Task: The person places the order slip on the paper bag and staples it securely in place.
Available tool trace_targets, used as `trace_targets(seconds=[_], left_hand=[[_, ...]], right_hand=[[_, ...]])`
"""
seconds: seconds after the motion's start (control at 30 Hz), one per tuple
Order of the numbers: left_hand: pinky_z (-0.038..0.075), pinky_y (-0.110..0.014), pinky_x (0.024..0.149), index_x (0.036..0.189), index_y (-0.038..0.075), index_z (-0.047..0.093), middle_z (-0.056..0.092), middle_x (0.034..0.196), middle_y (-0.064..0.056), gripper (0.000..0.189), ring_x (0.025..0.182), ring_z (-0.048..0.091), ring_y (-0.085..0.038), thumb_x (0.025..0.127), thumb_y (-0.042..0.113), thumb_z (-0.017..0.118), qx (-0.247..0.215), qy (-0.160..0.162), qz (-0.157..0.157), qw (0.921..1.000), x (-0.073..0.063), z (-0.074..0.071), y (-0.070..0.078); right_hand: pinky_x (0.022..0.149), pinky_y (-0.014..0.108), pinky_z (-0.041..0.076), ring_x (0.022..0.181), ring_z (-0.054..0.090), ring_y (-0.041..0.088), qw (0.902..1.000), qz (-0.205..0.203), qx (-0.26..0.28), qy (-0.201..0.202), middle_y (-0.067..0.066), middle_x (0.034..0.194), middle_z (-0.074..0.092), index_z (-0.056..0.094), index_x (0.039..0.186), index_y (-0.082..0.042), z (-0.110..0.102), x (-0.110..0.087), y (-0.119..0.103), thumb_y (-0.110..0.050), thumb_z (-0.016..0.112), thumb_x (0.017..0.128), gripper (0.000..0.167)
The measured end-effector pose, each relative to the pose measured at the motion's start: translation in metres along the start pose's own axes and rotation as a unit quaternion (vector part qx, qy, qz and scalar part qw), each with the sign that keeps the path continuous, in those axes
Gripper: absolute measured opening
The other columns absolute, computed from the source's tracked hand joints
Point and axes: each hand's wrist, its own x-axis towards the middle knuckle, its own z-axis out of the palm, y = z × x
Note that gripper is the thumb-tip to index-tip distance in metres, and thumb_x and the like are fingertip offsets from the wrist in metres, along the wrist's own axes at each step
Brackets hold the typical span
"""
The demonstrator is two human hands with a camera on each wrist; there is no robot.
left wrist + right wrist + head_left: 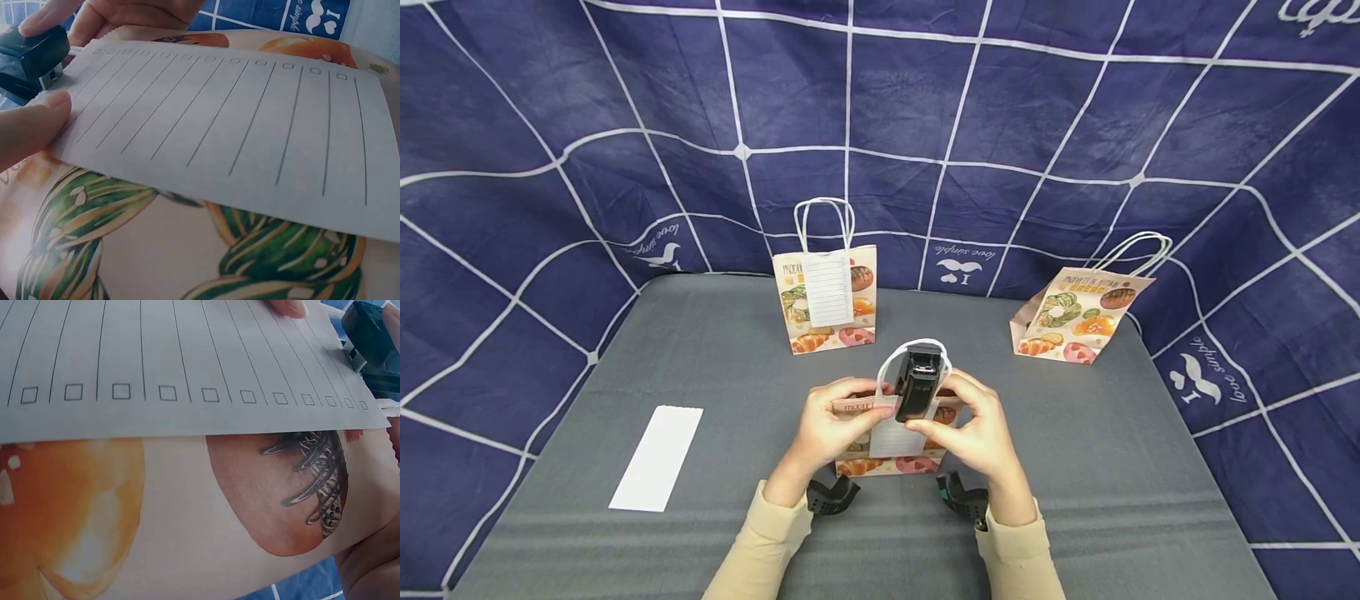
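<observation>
**Stapler [917, 387] at the lip of a bakery bag [857, 468]**

The bakery bag is just in front of the person, near the middle of the table [1097, 467], between both hands. It is pale paper, printed with a croissant, a pink doughnut, a green-striped twist and a glossy bun, and its white cord handle [882, 377] loops up from the rim. A white slip [891, 442] lies over its front, ruled in lines with a tiny square at one end of each. The stapler is dark and shiny, with its metal end right by the slip's top edge.

I'd say the step in hand is stapling slip to bag; whether a staple is in, I can't tell. The next move calls for keeping paper and rim lined up and a firm squeeze, or the slip could go on crooked.

The left hand [829, 427] has its fingers closed in a pinch, thumb on the slip, the others behind the bag's rim. The right hand [983, 427] is curled about the stapler, thumb on its body.

Farther back stands a second bag [793, 304] with a similar slip [829, 287] hanging down its front. To the right, a third bag [1078, 321] leans, no slip showing on its front. Off to the left lies blank white paper [657, 458]. Behind everything hangs blue cloth [910, 100] crossed with white lines.
</observation>
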Motion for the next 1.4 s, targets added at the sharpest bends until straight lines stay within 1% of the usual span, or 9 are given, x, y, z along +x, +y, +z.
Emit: trace_targets(seconds=[0.13, 0.27, 0.4, 0.5, 0.67, 0.73, 0.93, 1.1, 1.4], left_hand=[[0.055, -0.03, 0.07, 0.094, -0.012, 0.065, 0.067, 0.09, -0.023, 0.029, 0.086, 0.066, -0.011, 0.067, -0.019, 0.073, -0.007, -0.017, -0.011, 0.9998, 0.0, -0.002, 0.001], [0.053, -0.029, 0.077, 0.101, -0.011, 0.064, 0.067, 0.096, -0.021, 0.042, 0.092, 0.064, -0.014, 0.062, -0.016, 0.079, -0.003, -0.034, -0.012, 0.9993, 0.0, -0.005, 0.002], [0.05, -0.033, 0.083, 0.105, -0.011, 0.063, 0.067, 0.099, -0.021, 0.056, 0.096, 0.064, -0.021, 0.053, -0.013, 0.084, 0.01, -0.042, -0.002, 0.9991, 0.001, -0.006, 0.004], [0.05, -0.036, 0.082, 0.102, -0.012, 0.063, 0.067, 0.096, -0.021, 0.058, 0.092, 0.065, -0.027, 0.049, -0.012, 0.086, 0.024, -0.029, 0.016, 0.9992, 0.004, -0.006, 0.004], [0.05, -0.031, 0.08, 0.1, -0.004, 0.068, 0.07, 0.094, -0.014, 0.054, 0.09, 0.065, -0.023, 0.051, 0.001, 0.091, 0.063, -0.022, 0.035, 0.9971, 0.005, -0.008, -0.011], [0.049, -0.03, 0.08, 0.101, 0.001, 0.07, 0.07, 0.095, -0.009, 0.053, 0.089, 0.064, -0.019, 0.053, 0.01, 0.092, 0.093, -0.036, 0.04, 0.9942, 0.006, -0.01, -0.015], [0.047, -0.027, 0.079, 0.098, 0.006, 0.072, 0.071, 0.091, -0.001, 0.046, 0.087, 0.063, -0.014, 0.058, 0.02, 0.09, 0.161, -0.088, 0.066, 0.9808, 0.016, -0.013, -0.009], [0.047, -0.028, 0.08, 0.097, 0.008, 0.071, 0.07, 0.091, 0.001, 0.042, 0.088, 0.063, -0.013, 0.061, 0.022, 0.089, 0.17, -0.101, 0.066, 0.978, 0.017, -0.013, -0.006], [0.046, -0.028, 0.078, 0.095, 0.009, 0.07, 0.069, 0.089, 0.0, 0.04, 0.085, 0.063, -0.014, 0.062, 0.022, 0.089, 0.156, -0.092, 0.072, 0.9809, 0.016, -0.01, -0.01]], right_hand=[[0.067, 0.03, 0.053, 0.083, 0.062, 0.012, 1.0, -0.002, -0.002, 0.003, 0.015, 0.095, 0.065, 0.065, 0.102, 0.004, 0.0, 0.0, 0.0, 0.014, 0.082, 0.055, 0.051], [0.064, 0.031, 0.052, 0.082, 0.062, 0.012, 1.0, -0.003, -0.001, 0.004, 0.015, 0.095, 0.066, 0.065, 0.101, 0.004, 0.0, 0.0, 0.0, 0.014, 0.082, 0.055, 0.05], [0.065, 0.031, 0.053, 0.083, 0.062, 0.012, 1.0, 0.003, -0.003, 0.002, 0.015, 0.095, 0.066, 0.065, 0.101, 0.004, 0.0, 0.0, 0.0, 0.013, 0.083, 0.055, 0.05], [0.065, 0.03, 0.053, 0.083, 0.062, 0.012, 1.0, 0.004, 0.0, -0.001, 0.015, 0.095, 0.066, 0.065, 0.101, 0.004, 0.0, 0.001, 0.0, 0.014, 0.083, 0.055, 0.05], [0.066, 0.029, 0.052, 0.084, 0.062, 0.013, 1.0, -0.004, 0.003, -0.004, 0.015, 0.094, 0.065, 0.065, 0.101, 0.004, 0.001, 0.002, 0.0, 0.015, 0.082, 0.054, 0.051], [0.068, 0.028, 0.052, 0.084, 0.062, 0.012, 1.0, -0.007, 0.004, -0.005, 0.015, 0.094, 0.065, 0.065, 0.101, 0.004, 0.001, 0.002, 0.001, 0.015, 0.082, 0.054, 0.052], [0.069, 0.028, 0.052, 0.085, 0.061, 0.012, 1.0, -0.006, -0.001, -0.006, 0.015, 0.095, 0.065, 0.065, 0.101, 0.004, -0.001, 0.003, 0.001, 0.015, 0.082, 0.053, 0.052], [0.069, 0.029, 0.052, 0.086, 0.061, 0.012, 0.9999, -0.006, 0.005, -0.011, 0.015, 0.095, 0.065, 0.065, 0.102, 0.004, -0.002, 0.003, 0.001, 0.016, 0.082, 0.053, 0.053], [0.063, 0.029, 0.053, 0.083, 0.06, 0.01, 0.9994, -0.017, 0.027, -0.016, 0.013, 0.094, 0.065, 0.065, 0.102, 0.002, -0.002, 0.004, 0.004, 0.017, 0.081, 0.054, 0.053]])
